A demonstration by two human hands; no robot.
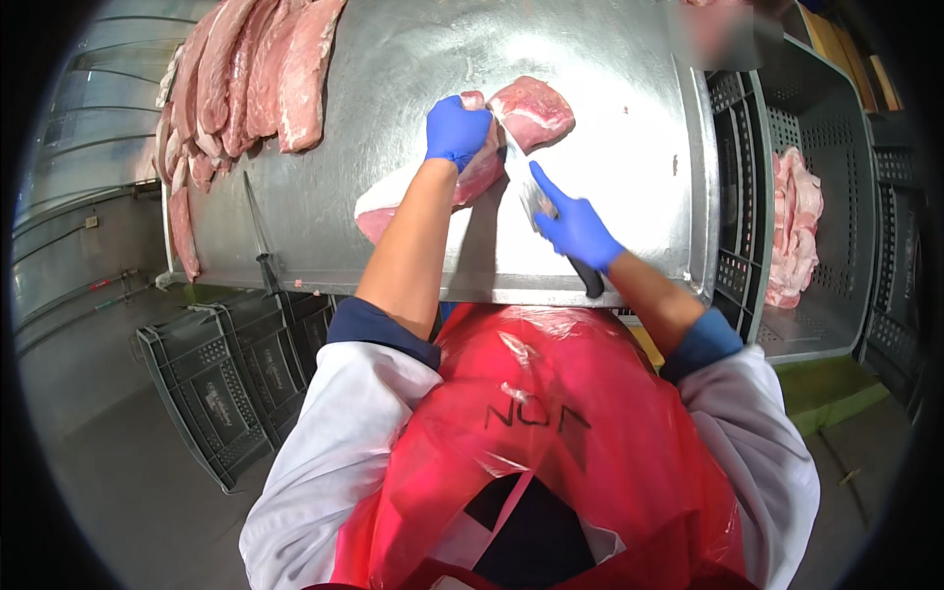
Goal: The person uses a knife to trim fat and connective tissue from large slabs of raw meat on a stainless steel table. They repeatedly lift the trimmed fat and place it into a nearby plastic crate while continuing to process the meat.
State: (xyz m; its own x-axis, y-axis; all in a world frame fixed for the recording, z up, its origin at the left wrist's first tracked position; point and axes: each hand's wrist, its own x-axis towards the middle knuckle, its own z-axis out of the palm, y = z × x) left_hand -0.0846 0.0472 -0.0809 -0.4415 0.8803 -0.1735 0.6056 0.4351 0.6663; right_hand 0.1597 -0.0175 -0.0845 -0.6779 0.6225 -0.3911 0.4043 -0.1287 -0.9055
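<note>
A pale pink pork loin (pixel 480 182) with a white fat side lies on the metal table, slanting under my left forearm. My left hand (pixel 458 130), in a blue glove, is closed on its far end, and a bit of meat shows past the fingers. A shorter cut piece of pork (pixel 533 110) rests just beyond, to the right. In my right hand (pixel 578 231), also blue-gloved, is a knife (pixel 513 172); the index finger stretches along it. Its blade points away from me, with the tip between the two pieces. The black handle end sticks out below my palm.
Several long pork loins (pixel 256 74) lie side by side at the table's far left. A thin, dark-handled tool (pixel 258 216) lies near them. Right of the metal table (pixel 610 197), a grey crate (pixel 836 197) holds pale meat trimmings (pixel 793 226). Another crate (pixel 221 383) stands lower left.
</note>
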